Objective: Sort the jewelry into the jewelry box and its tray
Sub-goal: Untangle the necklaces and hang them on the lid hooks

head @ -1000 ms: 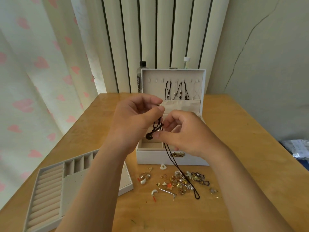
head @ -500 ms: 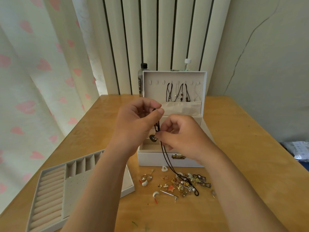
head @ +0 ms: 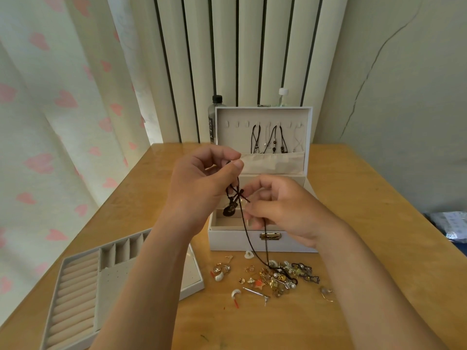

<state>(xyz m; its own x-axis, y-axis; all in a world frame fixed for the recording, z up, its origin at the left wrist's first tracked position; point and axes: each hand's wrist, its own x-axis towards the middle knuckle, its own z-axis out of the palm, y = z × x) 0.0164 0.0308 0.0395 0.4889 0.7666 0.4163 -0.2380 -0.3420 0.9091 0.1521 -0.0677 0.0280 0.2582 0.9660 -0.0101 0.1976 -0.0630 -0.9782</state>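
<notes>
**Cord necklace pulled straighter, tail not yet out of pile**

Wooden table (head: 353,185) carries everything. The white jewelry box (head: 232,238) sits at centre, lid (head: 262,114) upright, w/ a few hung necklaces (head: 267,140) on its hooks at 12 o'clock. The tray (head: 75,274) lies out of the box at approx 8 o'clock from it, ring rolls and slots bare as far as shows.

Both hands work over the box front. Left hand (head: 199,188) is at 10 o'clock of the right, thumb and forefinger narrowed to a pinch on the top of the black cord necklace (head: 242,223). Right hand (head: 285,210) pinches the same cord lower down, other fingers curled in.

Vs 1 s ago: hands were bunched tight, pendant pressed at the right fingertips. Now the left is higher, the gap btw hands is wider, the strands cross in an X btw them, and the dark pendant (head: 228,210) hangs free under the left hand.

The cord's tail runs down to 6 o'clock into the loose pile (head: 275,279) and is not lifted clear.

Judgement: untangling is underway, prob. for a lid hook. The tail could drag small pieces along.
</notes>
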